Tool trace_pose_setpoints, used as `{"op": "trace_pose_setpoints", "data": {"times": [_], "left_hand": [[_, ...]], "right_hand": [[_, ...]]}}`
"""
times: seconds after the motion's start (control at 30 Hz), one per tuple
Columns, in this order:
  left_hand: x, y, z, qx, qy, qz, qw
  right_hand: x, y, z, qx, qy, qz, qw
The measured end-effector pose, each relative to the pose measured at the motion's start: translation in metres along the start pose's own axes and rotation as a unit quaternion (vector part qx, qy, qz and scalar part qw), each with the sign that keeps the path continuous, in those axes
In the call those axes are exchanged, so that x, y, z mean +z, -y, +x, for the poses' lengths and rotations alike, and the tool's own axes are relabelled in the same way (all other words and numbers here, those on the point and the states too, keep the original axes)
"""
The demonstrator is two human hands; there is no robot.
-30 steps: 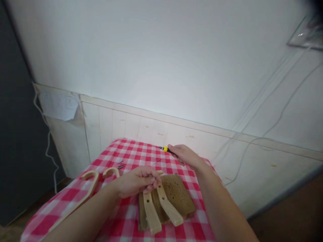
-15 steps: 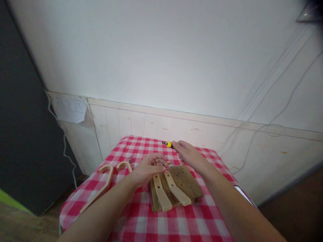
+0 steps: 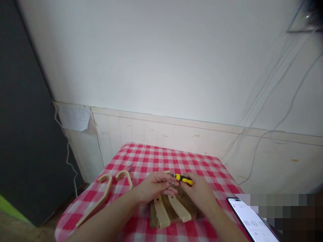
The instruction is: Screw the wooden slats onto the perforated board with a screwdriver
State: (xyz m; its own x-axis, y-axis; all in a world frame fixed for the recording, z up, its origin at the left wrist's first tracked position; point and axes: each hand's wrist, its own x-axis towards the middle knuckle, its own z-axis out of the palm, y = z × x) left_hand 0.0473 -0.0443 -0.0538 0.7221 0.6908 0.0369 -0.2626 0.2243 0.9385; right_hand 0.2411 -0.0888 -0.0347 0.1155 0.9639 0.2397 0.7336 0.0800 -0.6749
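My right hand [image 3: 199, 188] is closed round a yellow and black screwdriver [image 3: 186, 180], whose dark tip points left. Close beside it, my left hand [image 3: 151, 186] pinches a thin metal screw [image 3: 172, 184] between thumb and finger. Under both hands lies a rough brown wooden board [image 3: 155, 218]. Two pale wooden hook pieces rest on the board: the left one [image 3: 162, 211] and the right one [image 3: 180, 210], with dark holes showing. Their upper parts are mostly hidden by my hands.
Left on the red-and-white checked tablecloth [image 3: 141, 154] lie two more pale wooden hooks, a long one [image 3: 106, 193] and one partly hidden by my arm [image 3: 124, 174]. Several dark screws [image 3: 131, 169] lie behind them. A phone [image 3: 248, 216] showing a timer is at the right edge.
My right hand has brought the screwdriver down and nearer to my left hand. The screw in my left fingers shows more plainly. The view has shifted, showing more of the phone.
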Motion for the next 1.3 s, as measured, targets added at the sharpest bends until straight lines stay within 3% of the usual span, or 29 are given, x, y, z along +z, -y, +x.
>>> {"op": "trace_pose_setpoints", "data": {"times": [0.2, 0.3, 0.43, 0.63, 0.83, 0.93, 1.3], "left_hand": [[0.000, -0.004, -0.002, 0.003, -0.012, -0.063, 0.998], [0.002, -0.010, -0.006, -0.003, -0.016, -0.045, 0.999], [-0.002, -0.016, -0.008, -0.023, 0.025, 0.019, 0.999], [-0.014, -0.024, -0.003, 0.011, -0.058, 0.072, 0.996], [-0.011, -0.021, -0.004, 0.061, -0.070, 0.083, 0.992], [-0.005, -0.020, -0.006, 0.051, -0.064, 0.122, 0.989], [-0.005, -0.016, -0.002, 0.073, -0.117, 0.160, 0.977]], "right_hand": [[0.005, -0.013, -0.003, 0.012, -0.006, -0.027, 1.000], [0.006, -0.018, 0.000, 0.013, -0.008, -0.038, 0.999], [0.005, -0.027, 0.003, 0.015, -0.001, -0.038, 0.999], [0.011, -0.032, 0.001, 0.032, -0.020, -0.035, 0.999], [0.019, -0.017, -0.011, -0.013, -0.016, -0.044, 0.999], [0.018, -0.013, -0.014, -0.033, -0.001, -0.039, 0.999], [0.010, -0.023, -0.006, 0.001, 0.021, -0.084, 0.996]]}}
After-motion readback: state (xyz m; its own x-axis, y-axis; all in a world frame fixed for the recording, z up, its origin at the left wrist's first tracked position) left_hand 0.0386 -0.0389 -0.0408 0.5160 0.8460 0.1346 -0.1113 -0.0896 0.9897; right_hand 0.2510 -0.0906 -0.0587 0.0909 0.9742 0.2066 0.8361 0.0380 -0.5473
